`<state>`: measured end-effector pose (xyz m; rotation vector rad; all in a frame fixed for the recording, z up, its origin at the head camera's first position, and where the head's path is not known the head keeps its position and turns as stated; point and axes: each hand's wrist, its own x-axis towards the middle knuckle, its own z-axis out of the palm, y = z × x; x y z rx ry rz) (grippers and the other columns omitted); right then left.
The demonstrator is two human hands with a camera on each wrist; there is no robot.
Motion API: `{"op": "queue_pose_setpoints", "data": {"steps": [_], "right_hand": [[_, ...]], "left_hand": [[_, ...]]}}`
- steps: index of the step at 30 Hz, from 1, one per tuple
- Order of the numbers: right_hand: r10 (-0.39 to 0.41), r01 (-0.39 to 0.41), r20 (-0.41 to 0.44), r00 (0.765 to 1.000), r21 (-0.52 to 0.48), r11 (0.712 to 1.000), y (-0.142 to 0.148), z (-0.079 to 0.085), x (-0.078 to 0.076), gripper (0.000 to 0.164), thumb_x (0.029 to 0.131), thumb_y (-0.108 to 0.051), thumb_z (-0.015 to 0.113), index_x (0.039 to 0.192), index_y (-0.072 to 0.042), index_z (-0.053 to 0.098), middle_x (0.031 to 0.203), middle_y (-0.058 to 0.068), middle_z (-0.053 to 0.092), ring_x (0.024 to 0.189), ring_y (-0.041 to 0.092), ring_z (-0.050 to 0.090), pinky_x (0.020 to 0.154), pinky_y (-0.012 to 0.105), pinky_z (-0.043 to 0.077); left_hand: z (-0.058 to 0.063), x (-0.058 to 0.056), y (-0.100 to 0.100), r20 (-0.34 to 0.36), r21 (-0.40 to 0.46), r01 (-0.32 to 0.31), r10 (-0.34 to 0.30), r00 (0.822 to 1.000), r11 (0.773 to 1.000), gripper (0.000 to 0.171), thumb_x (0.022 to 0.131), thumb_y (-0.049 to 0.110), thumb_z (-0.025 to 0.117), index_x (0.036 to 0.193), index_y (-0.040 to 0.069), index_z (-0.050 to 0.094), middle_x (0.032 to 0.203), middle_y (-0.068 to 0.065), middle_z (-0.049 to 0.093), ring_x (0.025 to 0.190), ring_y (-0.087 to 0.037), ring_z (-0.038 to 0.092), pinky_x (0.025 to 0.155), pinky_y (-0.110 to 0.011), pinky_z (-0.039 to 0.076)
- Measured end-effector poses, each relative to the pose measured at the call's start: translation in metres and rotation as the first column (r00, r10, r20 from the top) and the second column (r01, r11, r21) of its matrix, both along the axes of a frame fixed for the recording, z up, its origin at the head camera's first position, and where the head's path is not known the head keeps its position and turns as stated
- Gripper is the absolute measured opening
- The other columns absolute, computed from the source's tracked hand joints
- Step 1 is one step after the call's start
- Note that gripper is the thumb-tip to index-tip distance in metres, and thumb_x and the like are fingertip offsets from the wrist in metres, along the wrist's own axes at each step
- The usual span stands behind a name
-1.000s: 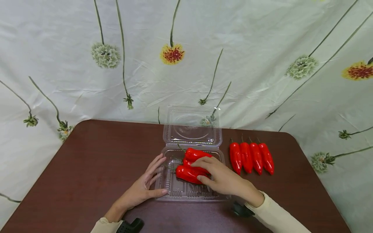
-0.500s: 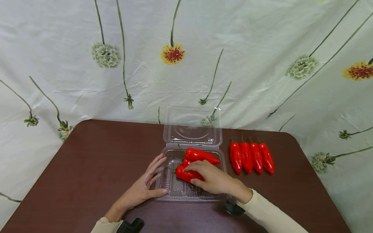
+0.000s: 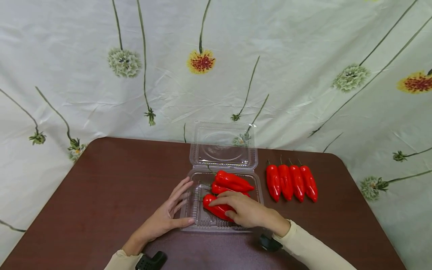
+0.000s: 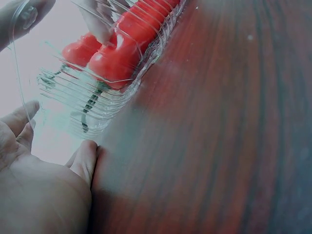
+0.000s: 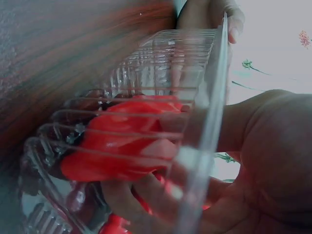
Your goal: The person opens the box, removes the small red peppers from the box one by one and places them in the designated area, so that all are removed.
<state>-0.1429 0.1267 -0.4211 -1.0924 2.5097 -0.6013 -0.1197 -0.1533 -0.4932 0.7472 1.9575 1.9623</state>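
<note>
A clear plastic clamshell container [image 3: 219, 229] lies on the table with its lid [image 3: 222, 159] raised at the back. Inside are three red peppers, side by side with their stems to the left. My right hand [image 3: 248, 210] grips the front red pepper [image 3: 212, 209], its thumb on the near side and fingers over the top; in the right wrist view this pepper [image 5: 122, 139] shows through the container wall. Behind it lie a middle pepper [image 3: 221, 188], partly covered by the hand, and a back pepper [image 3: 233, 180]. My left hand [image 3: 165, 217], fingers extended, rests against the container's left side.
Several more red peppers [image 3: 291, 183] lie in a row on the brown table [image 3: 128, 180], to the right of the container. A pale flower-print cloth [image 3: 162, 86] hangs behind the table's back edge.
The right hand has shifted left and toward the front with the front pepper, leaving a gap between it and the middle pepper. The left hand stays at the container's side.
</note>
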Motion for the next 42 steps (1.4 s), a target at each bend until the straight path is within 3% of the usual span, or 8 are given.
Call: {"op": "queue_pose_setpoints", "data": {"steps": [7, 19, 34, 42], "right_hand": [[0.03, -0.029, -0.006, 1.0, 0.009, 1.0, -0.001, -0.001, -0.002, 0.052, 0.09, 0.003, 0.065, 0.137, -0.018, 0.062, 0.139, 0.005, 0.058, 0.132, 0.022, 0.051, 0.112, 0.042, 0.041], [0.02, -0.019, -0.015, 1.0, 0.016, 1.0, -0.001, -0.008, -0.001, 0.053, 0.091, -0.002, 0.067, 0.138, -0.025, 0.06, 0.138, 0.003, 0.055, 0.128, 0.02, 0.051, 0.107, 0.038, 0.045], [-0.058, 0.059, 0.026, 0.998, -0.059, 0.997, 0.004, 0.005, 0.002, 0.053, 0.092, -0.005, 0.068, 0.14, -0.026, 0.058, 0.14, 0.002, 0.051, 0.125, 0.019, 0.053, 0.099, 0.037, 0.05], [-0.057, 0.059, 0.022, 0.998, -0.111, 0.992, 0.009, 0.01, 0.005, 0.054, 0.093, -0.003, 0.064, 0.142, -0.023, 0.055, 0.143, 0.005, 0.05, 0.134, 0.022, 0.047, 0.105, 0.044, 0.047]], "left_hand": [[0.0, -0.001, 0.0, -0.019, 0.006, 0.0, 0.0, 1.0, 1.0, 0.093, 0.09, 0.002, 0.072, 0.162, 0.011, 0.013, 0.169, -0.001, -0.006, 0.149, -0.047, 0.01, 0.111, -0.009, 0.027], [0.0, 0.0, 0.0, 0.011, 0.003, 0.004, -0.004, 1.0, 1.0, 0.094, 0.09, 0.003, 0.072, 0.162, 0.014, 0.013, 0.169, 0.002, -0.006, 0.151, -0.045, 0.009, 0.11, -0.008, 0.027], [-0.001, 0.0, 0.0, -0.006, 0.007, 0.0, 0.0, 1.0, 1.0, 0.094, 0.09, 0.002, 0.073, 0.162, 0.012, 0.013, 0.169, 0.0, -0.006, 0.15, -0.044, 0.01, 0.11, -0.008, 0.027], [0.0, 0.001, 0.0, 0.001, 0.008, -0.004, 0.004, 1.0, 1.0, 0.094, 0.089, 0.003, 0.073, 0.162, 0.013, 0.014, 0.169, 0.001, -0.006, 0.15, -0.043, 0.01, 0.11, -0.008, 0.027]]}}
